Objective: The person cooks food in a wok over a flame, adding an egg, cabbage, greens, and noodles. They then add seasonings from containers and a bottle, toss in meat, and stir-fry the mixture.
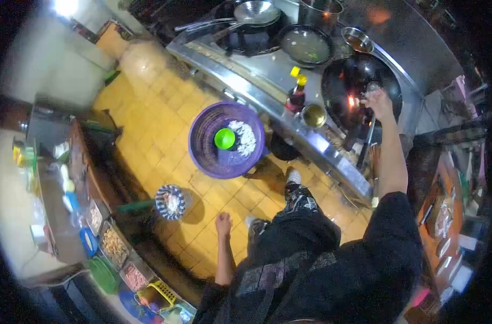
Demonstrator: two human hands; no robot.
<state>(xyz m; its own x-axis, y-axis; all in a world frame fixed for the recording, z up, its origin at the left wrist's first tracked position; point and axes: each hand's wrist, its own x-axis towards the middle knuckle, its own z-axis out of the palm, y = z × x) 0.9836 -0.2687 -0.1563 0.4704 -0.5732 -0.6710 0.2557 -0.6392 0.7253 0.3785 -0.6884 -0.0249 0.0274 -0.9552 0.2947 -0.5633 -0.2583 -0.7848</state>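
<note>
Black wok (pixel 345 75), single, sits on the steel worktop (pixel 275 70) beneath one person's right hand (pixel 378 102), fingers bent, grip too blurred to tell; the left hand (pixel 223 224) hangs loosely curled. One purple basket (pixel 201 154) holds one green bowl (pixel 224 139).

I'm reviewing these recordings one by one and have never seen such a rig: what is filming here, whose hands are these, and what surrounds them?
No machine here: one head-worn camera looks down at the wearer's own two bare hands. The right hand is over a large black wok on the steel cooking counter; whether it grips anything is too blurred to tell. Near the wok stands a dark bottle with a yellow cap. The left hand hangs away from the counter, above the yellow tiled floor; I see nothing clearly held. Nearby, a purple plastic basket holds a bright green bowl and white pieces.
</note>
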